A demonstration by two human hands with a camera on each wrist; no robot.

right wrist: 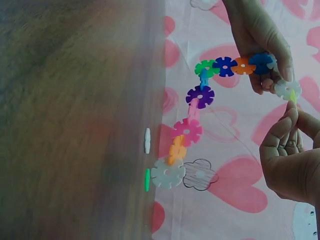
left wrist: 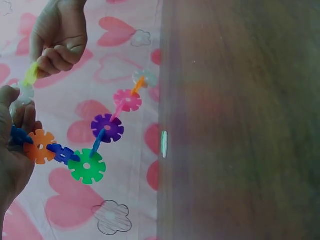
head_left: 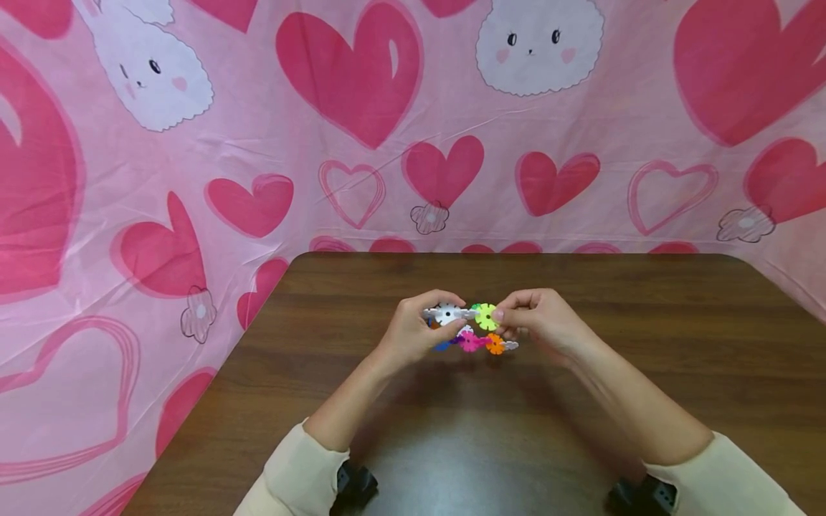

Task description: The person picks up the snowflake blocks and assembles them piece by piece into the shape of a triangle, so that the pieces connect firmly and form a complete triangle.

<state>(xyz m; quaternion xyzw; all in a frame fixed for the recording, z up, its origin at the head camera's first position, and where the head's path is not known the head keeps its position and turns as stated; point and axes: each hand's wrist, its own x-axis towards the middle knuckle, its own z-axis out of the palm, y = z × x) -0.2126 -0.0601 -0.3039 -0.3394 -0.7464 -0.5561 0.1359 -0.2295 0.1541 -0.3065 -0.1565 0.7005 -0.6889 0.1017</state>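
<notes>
A chain of notched plastic snowflake discs hangs between my hands above the table. My left hand (head_left: 419, 322) grips the chain near one end, thumb and fingers on a white disc (head_left: 448, 314). My right hand (head_left: 542, 319) pinches a yellow-green disc (head_left: 487, 317), which meets the white one edge to edge. In the left wrist view the chain goes on through an orange disc (left wrist: 40, 146), a green disc (left wrist: 87, 166), a purple disc (left wrist: 107, 128) and a pink disc (left wrist: 127, 100). Its far end is a whitish disc (right wrist: 168, 173), hanging beside an orange-yellow one (right wrist: 177, 150).
Two loose discs, a white one (right wrist: 147, 140) and a green one (right wrist: 147, 180), show edge-on against the brown wooden table (head_left: 452, 444) in the right wrist view. A pink cloth (head_left: 258, 129) printed with hearts hangs behind and to the left of the table.
</notes>
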